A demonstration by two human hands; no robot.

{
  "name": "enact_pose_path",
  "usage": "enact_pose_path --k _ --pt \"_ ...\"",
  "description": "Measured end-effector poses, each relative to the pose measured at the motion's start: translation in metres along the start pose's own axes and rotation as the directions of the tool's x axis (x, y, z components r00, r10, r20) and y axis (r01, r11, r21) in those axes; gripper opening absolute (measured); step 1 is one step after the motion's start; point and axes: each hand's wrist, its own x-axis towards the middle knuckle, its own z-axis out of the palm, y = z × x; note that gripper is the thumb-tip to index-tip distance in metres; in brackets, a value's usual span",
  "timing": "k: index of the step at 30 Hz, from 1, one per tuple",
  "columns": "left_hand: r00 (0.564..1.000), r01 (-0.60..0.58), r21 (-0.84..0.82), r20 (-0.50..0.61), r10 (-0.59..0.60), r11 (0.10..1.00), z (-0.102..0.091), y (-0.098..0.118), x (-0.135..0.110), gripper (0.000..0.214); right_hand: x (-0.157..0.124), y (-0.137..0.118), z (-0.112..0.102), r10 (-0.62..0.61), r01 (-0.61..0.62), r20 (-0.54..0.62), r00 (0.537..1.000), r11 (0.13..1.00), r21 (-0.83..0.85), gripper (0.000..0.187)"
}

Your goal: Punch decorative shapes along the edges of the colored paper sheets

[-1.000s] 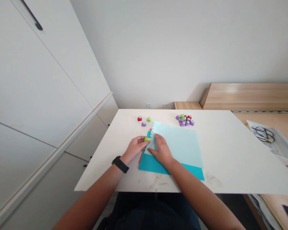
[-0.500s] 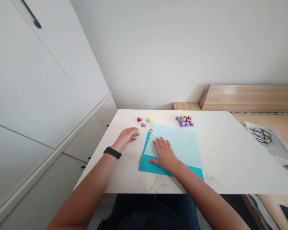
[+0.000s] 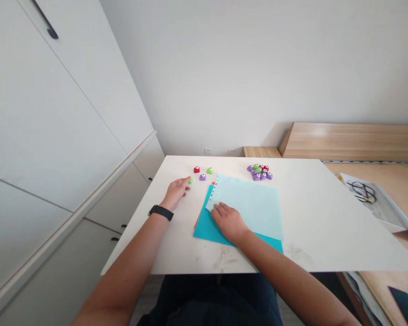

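Note:
My left hand (image 3: 175,190) reaches over the white table (image 3: 326,217), left of the papers, its fingertips closed on a small green punch (image 3: 190,180). Just beyond it lie a red punch (image 3: 196,170), another green punch (image 3: 209,170) and a purple punch (image 3: 202,177). My right hand (image 3: 228,221) rests on the near-left corner of a light blue sheet (image 3: 251,203), fingers slightly bent and holding nothing. That sheet has a row of holes along its left edge. It lies on a teal sheet (image 3: 204,230), with a red sheet's edge showing at the left.
A heap of several purple, green and red punches (image 3: 259,172) sits at the table's far edge. White cabinets (image 3: 71,136) stand along the left. At the right lies a tray with scissors (image 3: 363,191), and a wooden bench (image 3: 353,140) runs behind.
My left hand carried the green punch from the sheet's left edge away to the far left, toward the three loose punches. My right hand slid back to the sheet's near corner.

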Motion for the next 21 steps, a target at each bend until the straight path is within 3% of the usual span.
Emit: enact_pose_path --k 3,6,11,14,16,18,21 --pt "0.997 0.08 -0.074 -0.012 -0.082 0.994 -0.004 0.003 0.003 0.051 -0.002 -0.004 -0.014 0.082 -0.081 -0.037 0.996 0.996 0.032 0.023" --pt "0.987 0.157 -0.215 0.057 -0.148 0.964 -0.012 0.005 0.004 0.049 -0.015 -0.009 -0.026 0.149 -0.14 -0.112 0.982 0.986 0.087 0.027" --pt "0.951 0.286 -0.364 0.219 -0.217 0.886 -0.027 0.007 0.007 0.041 -0.061 -0.011 -0.022 -0.033 0.045 -0.114 0.993 0.993 0.109 0.031" --pt "0.933 0.321 -0.353 0.274 -0.231 0.879 -0.032 0.007 0.008 0.041 -0.086 -0.002 -0.022 -0.059 0.074 -0.11 0.992 0.988 0.135 0.034" --pt "0.941 0.307 -0.315 0.244 -0.236 0.898 -0.032 0.008 0.009 0.042 -0.099 0.006 -0.029 -0.054 0.069 -0.104 0.993 0.987 0.145 0.036" --pt "0.967 0.243 -0.247 0.139 -0.214 0.938 -0.03 0.01 0.011 0.045 -0.109 0.014 -0.04 -0.076 0.086 -0.073 0.994 0.986 0.145 0.037" --pt "0.994 0.104 -0.097 -0.008 -0.105 0.99 -0.027 0.012 0.017 0.047 -0.121 0.024 -0.055 -0.119 0.121 -0.024 0.993 0.984 0.133 0.038"
